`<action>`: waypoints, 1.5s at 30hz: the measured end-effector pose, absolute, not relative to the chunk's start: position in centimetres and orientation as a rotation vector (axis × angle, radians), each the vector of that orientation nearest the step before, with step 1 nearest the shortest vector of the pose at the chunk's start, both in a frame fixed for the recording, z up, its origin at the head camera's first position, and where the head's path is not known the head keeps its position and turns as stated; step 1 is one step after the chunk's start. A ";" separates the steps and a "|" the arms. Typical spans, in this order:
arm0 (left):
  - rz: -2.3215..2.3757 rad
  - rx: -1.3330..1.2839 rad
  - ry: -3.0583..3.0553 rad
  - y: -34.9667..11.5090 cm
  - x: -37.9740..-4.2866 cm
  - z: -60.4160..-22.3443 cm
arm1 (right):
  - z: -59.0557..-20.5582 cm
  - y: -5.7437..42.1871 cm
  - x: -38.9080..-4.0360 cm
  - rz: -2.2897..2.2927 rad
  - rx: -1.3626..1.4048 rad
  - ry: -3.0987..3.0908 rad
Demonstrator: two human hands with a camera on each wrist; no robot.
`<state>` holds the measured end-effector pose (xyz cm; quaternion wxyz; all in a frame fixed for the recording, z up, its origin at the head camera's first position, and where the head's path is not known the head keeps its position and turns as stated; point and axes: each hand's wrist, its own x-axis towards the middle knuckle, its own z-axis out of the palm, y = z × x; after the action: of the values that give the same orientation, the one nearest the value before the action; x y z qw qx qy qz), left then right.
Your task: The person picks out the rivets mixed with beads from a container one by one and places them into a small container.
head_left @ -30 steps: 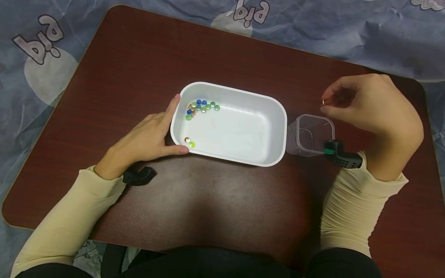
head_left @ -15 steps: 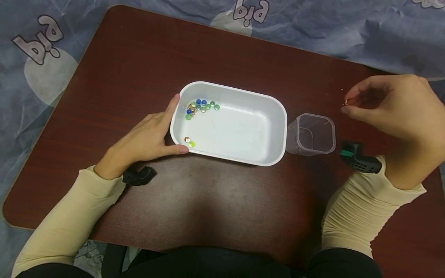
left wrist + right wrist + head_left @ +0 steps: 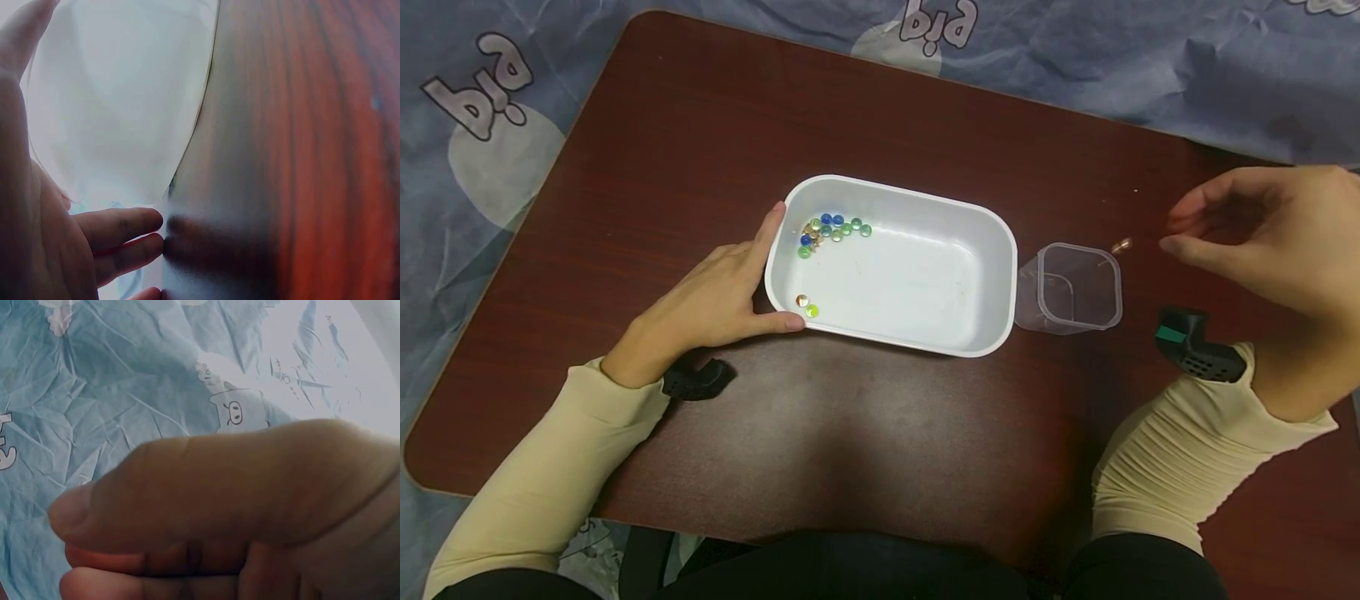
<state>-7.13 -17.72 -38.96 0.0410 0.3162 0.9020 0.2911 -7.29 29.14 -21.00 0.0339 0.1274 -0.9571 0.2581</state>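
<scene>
My left hand (image 3: 715, 292) rests against the left end of a white rectangular tub (image 3: 910, 279), its thumb along the near rim. In the left wrist view, extended fingers (image 3: 128, 225) reach beneath the tub's edge to the table. My right hand (image 3: 1270, 242) hangs at the right with fingers loosely bent and a gap between thumb and forefinger; nothing shows in it. Left of it, a small, blurred gold-coloured piece (image 3: 1122, 246) appears just beside the rim of a clear plastic container (image 3: 1081, 292). In the tub lie several green and blue glass beads (image 3: 846, 229) and gold bits.
Two more beads (image 3: 807, 306) lie apart in the tub's near left corner. The clear container stands close against the tub's right end. Tiny specks dot the brown table (image 3: 880, 433) beyond the container. A blue-grey printed cloth (image 3: 1075, 58) lies past the table's far edge.
My right hand has moved right, away from the container, and its fingers have let go of the gold-coloured piece, which now shows by the container's rim. My left hand has stayed on the tub.
</scene>
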 end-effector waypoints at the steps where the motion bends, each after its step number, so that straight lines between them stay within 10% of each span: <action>1: 0.892 0.967 2.762 -17.7 -7.1 -39.0 | -21.0 29.2 -7.3 0.814 0.387 -2.943; 45: 0.913 0.980 2.755 -17.8 -7.2 -39.0 | -20.8 23.8 -8.7 0.442 0.502 -3.126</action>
<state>-7.19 -17.76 -39.03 0.0391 0.3198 0.8987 0.2977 -8.67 23.77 -20.77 -0.0278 0.1570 -0.9775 0.1383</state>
